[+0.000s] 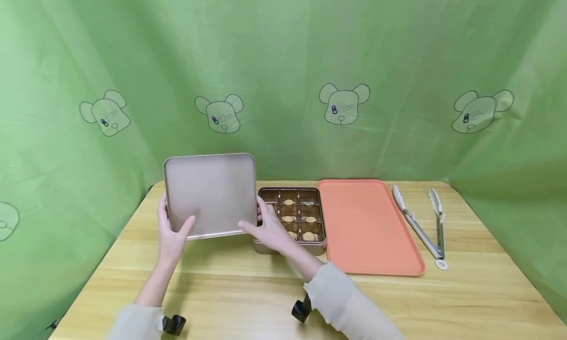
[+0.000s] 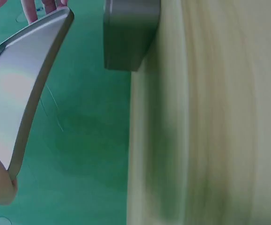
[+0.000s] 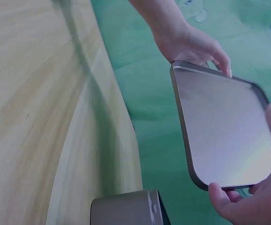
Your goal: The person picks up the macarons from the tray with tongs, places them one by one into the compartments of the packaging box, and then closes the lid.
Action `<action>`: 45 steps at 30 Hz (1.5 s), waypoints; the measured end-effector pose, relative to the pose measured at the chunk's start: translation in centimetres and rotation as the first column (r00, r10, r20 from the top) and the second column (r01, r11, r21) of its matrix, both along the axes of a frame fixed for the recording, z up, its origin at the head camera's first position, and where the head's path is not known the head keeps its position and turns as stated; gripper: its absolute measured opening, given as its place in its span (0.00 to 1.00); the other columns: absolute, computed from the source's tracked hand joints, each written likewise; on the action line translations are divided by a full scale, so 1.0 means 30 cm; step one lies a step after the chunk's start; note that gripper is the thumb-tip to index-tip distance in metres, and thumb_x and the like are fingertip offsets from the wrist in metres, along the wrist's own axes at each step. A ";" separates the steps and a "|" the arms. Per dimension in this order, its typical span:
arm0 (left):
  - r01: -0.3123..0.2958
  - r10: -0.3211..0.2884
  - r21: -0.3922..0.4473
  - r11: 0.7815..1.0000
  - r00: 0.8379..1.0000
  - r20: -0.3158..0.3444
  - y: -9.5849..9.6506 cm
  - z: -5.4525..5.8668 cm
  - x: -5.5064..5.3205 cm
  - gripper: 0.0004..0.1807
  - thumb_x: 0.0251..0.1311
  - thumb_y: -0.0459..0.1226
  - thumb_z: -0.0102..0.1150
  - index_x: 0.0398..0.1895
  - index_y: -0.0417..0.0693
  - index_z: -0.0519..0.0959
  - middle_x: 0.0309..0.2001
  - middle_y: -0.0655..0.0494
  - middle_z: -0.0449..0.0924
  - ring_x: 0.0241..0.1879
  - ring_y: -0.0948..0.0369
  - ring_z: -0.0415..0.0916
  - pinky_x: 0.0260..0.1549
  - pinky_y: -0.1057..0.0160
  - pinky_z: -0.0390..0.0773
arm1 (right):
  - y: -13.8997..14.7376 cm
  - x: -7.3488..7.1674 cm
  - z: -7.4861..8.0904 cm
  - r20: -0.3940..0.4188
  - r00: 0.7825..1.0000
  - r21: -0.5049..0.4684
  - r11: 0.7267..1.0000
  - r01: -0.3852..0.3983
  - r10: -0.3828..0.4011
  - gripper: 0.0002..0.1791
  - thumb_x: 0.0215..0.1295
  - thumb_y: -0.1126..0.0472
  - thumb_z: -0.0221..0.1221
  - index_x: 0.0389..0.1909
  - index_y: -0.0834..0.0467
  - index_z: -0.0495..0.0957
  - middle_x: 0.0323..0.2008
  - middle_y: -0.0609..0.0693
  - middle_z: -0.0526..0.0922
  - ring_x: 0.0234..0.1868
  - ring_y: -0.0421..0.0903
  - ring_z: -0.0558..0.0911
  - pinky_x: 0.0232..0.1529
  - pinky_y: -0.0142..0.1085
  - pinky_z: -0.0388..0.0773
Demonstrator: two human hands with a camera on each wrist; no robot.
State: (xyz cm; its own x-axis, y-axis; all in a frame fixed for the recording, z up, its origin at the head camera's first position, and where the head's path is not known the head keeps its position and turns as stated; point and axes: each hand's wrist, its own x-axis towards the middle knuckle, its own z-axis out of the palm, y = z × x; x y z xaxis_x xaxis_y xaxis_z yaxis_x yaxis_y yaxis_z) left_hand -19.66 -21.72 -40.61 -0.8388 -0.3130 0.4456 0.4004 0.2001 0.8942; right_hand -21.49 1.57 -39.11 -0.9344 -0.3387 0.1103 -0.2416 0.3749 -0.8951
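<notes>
Both hands hold up a rectangular metal lid [image 1: 210, 195], its shallow inner side facing me, tilted nearly upright above the table. My left hand [image 1: 172, 239] grips its left edge, thumb on the inner face and fingers behind. At the lower right corner, my right hand [image 1: 272, 230] pinches the rim the same way. Beside the lid stands an uncovered metal tin [image 1: 320, 249], partly hidden by the right hand. Inside it a brown divided insert holds several round cookies [image 1: 309, 236], one per visible compartment. The right wrist view shows the lid [image 3: 224, 126] between both hands.
A coral tray [image 1: 369, 227] lies flat right of the tin, close against it. Metal tongs [image 1: 421, 231] rest spread apart at the tray's right, hinge end toward me. A green curtain [image 1: 283, 59] with bear-head drawings hangs behind the wooden table [image 1: 478, 281].
</notes>
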 end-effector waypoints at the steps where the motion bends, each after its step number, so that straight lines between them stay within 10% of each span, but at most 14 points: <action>1: 0.007 -0.007 0.003 1.000 0.999 -0.032 0.010 0.001 -0.004 0.44 0.48 0.25 0.56 0.69 0.48 0.50 0.58 0.54 0.61 0.55 0.60 0.60 0.54 0.62 0.62 | 0.007 0.001 0.001 0.010 1.000 -0.012 1.000 0.012 -0.012 0.47 0.58 0.47 0.59 0.70 0.58 0.44 0.53 0.61 0.64 0.52 0.56 0.69 0.47 0.47 0.73; 15: -0.045 -0.017 -0.210 0.977 0.960 -0.280 0.112 0.102 0.031 0.34 0.44 0.22 0.52 0.61 0.25 0.59 0.48 0.59 0.54 0.43 0.62 0.58 0.43 0.74 0.61 | 0.105 -0.020 -0.036 -0.049 0.998 -0.298 0.953 -0.049 0.036 0.42 0.65 0.40 0.45 0.70 0.61 0.46 0.56 0.69 0.68 0.57 0.61 0.70 0.60 0.50 0.65; 23: 0.081 -0.111 -0.248 0.965 0.988 -0.110 0.089 0.063 -0.011 0.29 0.56 0.27 0.47 0.64 0.36 0.60 0.46 0.38 0.63 0.45 0.62 0.62 0.49 0.66 0.60 | 0.173 -0.050 -0.053 -0.102 0.994 -0.381 0.923 -0.060 0.023 0.57 0.50 0.23 0.38 0.70 0.61 0.43 0.62 0.68 0.60 0.63 0.63 0.60 0.65 0.56 0.53; 34: 0.309 -0.307 -0.154 0.939 0.951 0.037 0.103 0.049 -0.015 0.39 0.65 0.58 0.30 0.66 0.35 0.57 0.60 0.33 0.58 0.57 0.37 0.58 0.58 0.34 0.49 | 0.264 -0.068 -0.055 -0.129 0.986 -0.333 0.932 -0.146 0.108 0.57 0.50 0.21 0.29 0.70 0.61 0.42 0.68 0.66 0.48 0.68 0.62 0.50 0.66 0.58 0.45; 45: 0.356 -0.356 -0.006 0.935 0.935 0.003 0.140 0.027 -0.033 0.53 0.52 0.70 0.36 0.66 0.36 0.53 0.63 0.34 0.47 0.67 0.38 0.44 0.64 0.37 0.38 | 0.317 -0.048 -0.041 0.007 0.994 -0.084 0.990 -0.111 0.112 0.65 0.42 0.16 0.25 0.70 0.63 0.43 0.70 0.66 0.34 0.69 0.65 0.37 0.62 0.67 0.36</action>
State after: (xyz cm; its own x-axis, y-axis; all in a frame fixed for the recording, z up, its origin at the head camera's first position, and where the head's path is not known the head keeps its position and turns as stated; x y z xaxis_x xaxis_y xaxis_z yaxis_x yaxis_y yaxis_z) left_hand -20.64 -17.51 -39.78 -0.8957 0.0090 0.4446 0.4444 0.0504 0.8944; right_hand -22.93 11.08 -40.34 -0.8926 -0.4310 0.1320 -0.2673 0.2701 -0.9250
